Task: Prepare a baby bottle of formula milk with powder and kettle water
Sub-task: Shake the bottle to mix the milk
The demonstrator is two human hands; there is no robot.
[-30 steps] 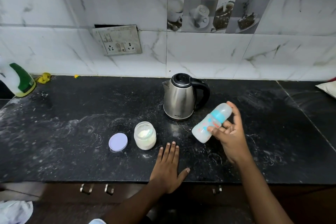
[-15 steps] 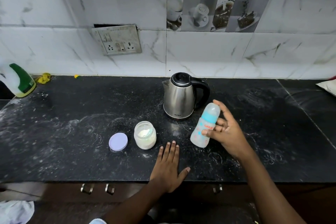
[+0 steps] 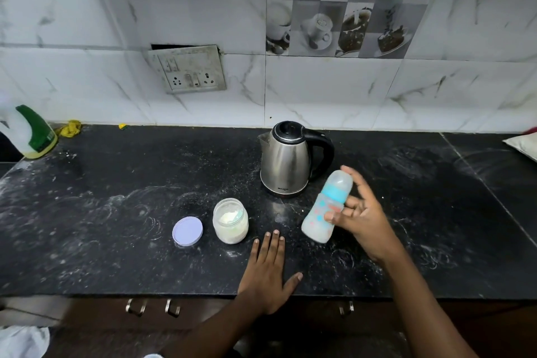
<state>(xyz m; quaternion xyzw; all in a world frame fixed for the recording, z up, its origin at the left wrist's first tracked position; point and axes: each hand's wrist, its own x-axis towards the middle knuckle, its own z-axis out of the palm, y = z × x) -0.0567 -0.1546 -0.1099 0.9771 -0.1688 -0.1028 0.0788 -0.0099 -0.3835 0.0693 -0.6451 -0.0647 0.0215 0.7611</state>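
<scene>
My right hand (image 3: 359, 216) holds a capped baby bottle (image 3: 324, 208) with a blue collar, tilted so its top leans to the right, just above the black counter (image 3: 116, 212). The bottle looks blurred and milky inside. Flat on the counter near the front edge rests my left hand (image 3: 268, 270), fingers spread, holding nothing. An open glass jar of white powder (image 3: 230, 221) stands just left of that hand, and its lilac lid (image 3: 187, 231) lies beside it. A steel kettle (image 3: 286, 158) with a black handle stands behind the bottle, lid closed.
A green and white bottle (image 3: 32, 134) leans at the far left, next to a yellow scrap (image 3: 69, 128). A wall socket plate (image 3: 187, 68) hangs above the counter. White powder dusts the counter. A pale packet (image 3: 523, 145) pokes in at the right edge. Drawer handles (image 3: 136, 306) sit below.
The bottle in my right hand swung from tilted right to nearly upright and back to tilted, as in shaking. My left hand stayed flat on the counter.
</scene>
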